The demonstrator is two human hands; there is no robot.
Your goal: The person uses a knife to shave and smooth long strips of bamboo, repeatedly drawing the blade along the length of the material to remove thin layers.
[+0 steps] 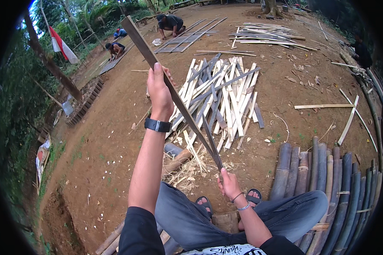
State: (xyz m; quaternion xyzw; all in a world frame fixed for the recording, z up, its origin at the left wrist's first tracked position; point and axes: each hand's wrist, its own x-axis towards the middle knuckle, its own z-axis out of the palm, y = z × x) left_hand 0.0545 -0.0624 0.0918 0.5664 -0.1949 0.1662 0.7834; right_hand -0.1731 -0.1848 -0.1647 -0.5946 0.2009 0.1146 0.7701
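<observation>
Left hand grips tilted bamboo strip; right hand clasps slender dark blade-like piece at strip's lower end.

A long, flat, dark brown strip slants through the air, its raised end far and left, its lower end near and right. There a narrow, dark, blade-like piece meets it, forming a slim V open toward the far side.
</observation>
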